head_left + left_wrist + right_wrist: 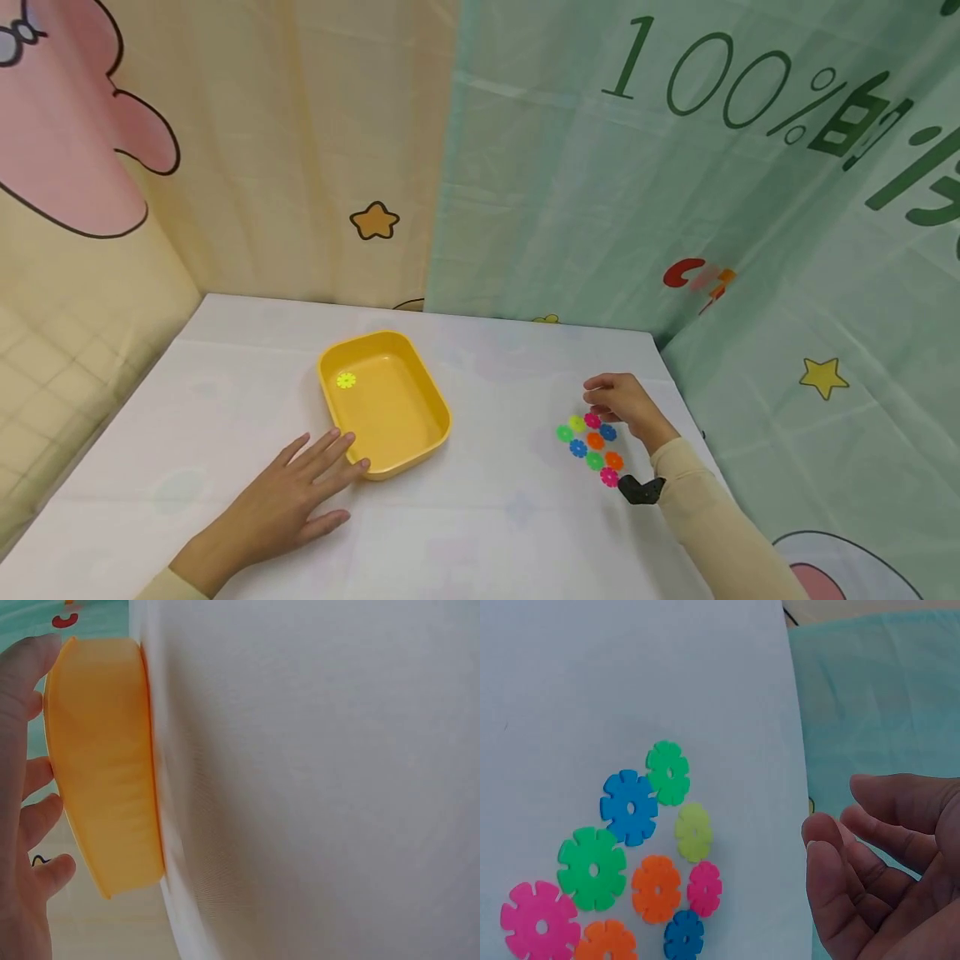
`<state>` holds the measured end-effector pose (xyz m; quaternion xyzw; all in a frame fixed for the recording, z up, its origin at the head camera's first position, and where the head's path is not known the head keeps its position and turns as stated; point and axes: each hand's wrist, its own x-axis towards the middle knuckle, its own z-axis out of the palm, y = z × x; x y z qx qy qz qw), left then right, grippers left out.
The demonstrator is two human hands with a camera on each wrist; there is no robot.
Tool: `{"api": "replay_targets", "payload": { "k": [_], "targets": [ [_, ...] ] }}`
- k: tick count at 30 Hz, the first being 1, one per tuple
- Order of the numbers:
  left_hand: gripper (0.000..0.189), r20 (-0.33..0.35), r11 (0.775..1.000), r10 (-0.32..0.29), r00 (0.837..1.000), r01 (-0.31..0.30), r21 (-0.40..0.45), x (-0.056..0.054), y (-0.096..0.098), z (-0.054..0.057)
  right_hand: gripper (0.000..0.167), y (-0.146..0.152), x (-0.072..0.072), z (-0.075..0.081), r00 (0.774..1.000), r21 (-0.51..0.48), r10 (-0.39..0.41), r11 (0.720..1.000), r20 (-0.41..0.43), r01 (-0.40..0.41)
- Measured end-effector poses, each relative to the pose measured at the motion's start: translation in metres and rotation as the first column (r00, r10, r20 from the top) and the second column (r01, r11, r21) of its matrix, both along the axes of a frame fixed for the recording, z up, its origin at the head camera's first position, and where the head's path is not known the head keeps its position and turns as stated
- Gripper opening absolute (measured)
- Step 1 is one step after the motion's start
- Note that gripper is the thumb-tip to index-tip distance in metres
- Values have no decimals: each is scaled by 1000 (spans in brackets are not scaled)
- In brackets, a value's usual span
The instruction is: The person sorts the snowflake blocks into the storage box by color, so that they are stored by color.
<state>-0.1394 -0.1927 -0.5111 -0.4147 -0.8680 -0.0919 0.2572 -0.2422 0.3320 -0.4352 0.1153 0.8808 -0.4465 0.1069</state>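
Observation:
A yellow plastic tray (pixel 397 408) stands on the white-covered table with one yellow-green notched disc (pixel 346 380) inside it, toward its far left. My left hand (pixel 296 496) lies at the tray's near left corner, fingers spread and fairly straight at the rim. From the left wrist the tray's outer wall (pixel 105 765) is visible beside the fingers. On the right, my right hand (pixel 622 404) hovers by the far end of a group of flat snowflake discs, pink, orange, blue, green and yellow. Its fingers are loosely bent, thumb apart, with nothing between them; a blue disc (pixel 630 808) lies nearby.
A black angular object (pixel 640 490) shows beside the right sleeve, close to the nearest pink disc (pixel 609 477). Printed curtains (pixel 555 208) hang behind the table and along its right side. White cloth (pixel 502 467) separates the tray from the discs.

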Motion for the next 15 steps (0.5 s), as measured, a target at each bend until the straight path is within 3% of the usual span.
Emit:
{"api": "replay_targets", "payload": {
  "k": [15],
  "targets": [
    [66, -4, 998, -10, 1000, 10, -60, 1, -4, 0, 32, 6, 2, -37, 999, 35, 42, 998, 6, -42]
  ]
}}
